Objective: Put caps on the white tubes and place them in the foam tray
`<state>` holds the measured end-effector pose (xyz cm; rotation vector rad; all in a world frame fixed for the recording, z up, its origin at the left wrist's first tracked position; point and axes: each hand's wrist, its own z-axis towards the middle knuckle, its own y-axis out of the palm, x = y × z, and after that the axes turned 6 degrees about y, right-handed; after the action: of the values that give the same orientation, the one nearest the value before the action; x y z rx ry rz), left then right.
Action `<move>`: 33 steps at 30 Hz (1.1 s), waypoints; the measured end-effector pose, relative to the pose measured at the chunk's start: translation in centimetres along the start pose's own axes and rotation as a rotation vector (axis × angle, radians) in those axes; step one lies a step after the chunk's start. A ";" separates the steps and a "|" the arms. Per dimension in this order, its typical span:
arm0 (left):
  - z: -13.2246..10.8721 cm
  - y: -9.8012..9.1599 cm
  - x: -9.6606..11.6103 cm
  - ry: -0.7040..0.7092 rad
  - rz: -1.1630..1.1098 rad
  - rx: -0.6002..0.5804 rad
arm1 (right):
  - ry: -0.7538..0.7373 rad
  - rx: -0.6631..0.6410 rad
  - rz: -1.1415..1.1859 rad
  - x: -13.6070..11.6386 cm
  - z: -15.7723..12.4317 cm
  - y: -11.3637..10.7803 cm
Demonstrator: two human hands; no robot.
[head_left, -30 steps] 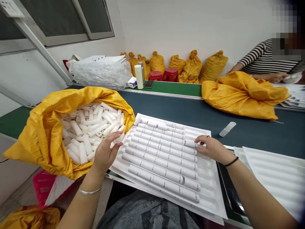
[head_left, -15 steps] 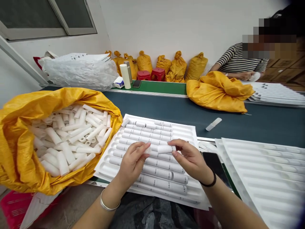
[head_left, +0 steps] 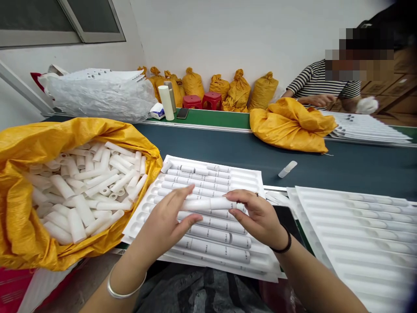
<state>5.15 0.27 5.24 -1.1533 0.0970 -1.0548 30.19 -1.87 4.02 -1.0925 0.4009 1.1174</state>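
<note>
In front of me my right hand (head_left: 259, 219) pinches the right end of a white tube (head_left: 208, 204) between thumb and fingers. A seam near its middle parts a translucent left length from a whiter right length. My left hand (head_left: 167, 219) is open around the left end, thumb below and fingers stretched above; whether the palm touches the end cannot be seen. Beneath both hands lies a white moulded tray (head_left: 246, 176) with rows of printed white tubes (head_left: 213, 250) in its grooves.
On the left an orange sack (head_left: 16, 187) holds many translucent tubes (head_left: 84, 211). More white trays (head_left: 329, 226) lie at right, some grooves filled. One tube (head_left: 287, 169) lies on the dark belt (head_left: 208, 141) near a folded orange sack (head_left: 289, 126). A person (head_left: 325, 87) works across.
The translucent piece that my left fingers pinched now lines up against the white piece in my right hand. My left fingers have spread apart. The other person's hands have moved apart.
</note>
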 end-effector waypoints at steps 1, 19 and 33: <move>0.0 -0.3 -0.2 -0.034 -0.061 -0.055 | 0.012 0.005 0.008 0.1 0.0 -0.1; -1.7 3.0 1.4 0.183 -0.136 0.128 | 0.099 -0.138 -0.113 -1.1 -1.2 0.8; -12.4 -7.9 -13.8 -0.650 0.772 -0.067 | 0.932 0.224 -0.809 16.0 4.7 -9.1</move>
<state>-14.26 1.54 -0.22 -1.3095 0.0532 0.0206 43.90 10.22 -1.04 -1.3453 0.6941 -0.1970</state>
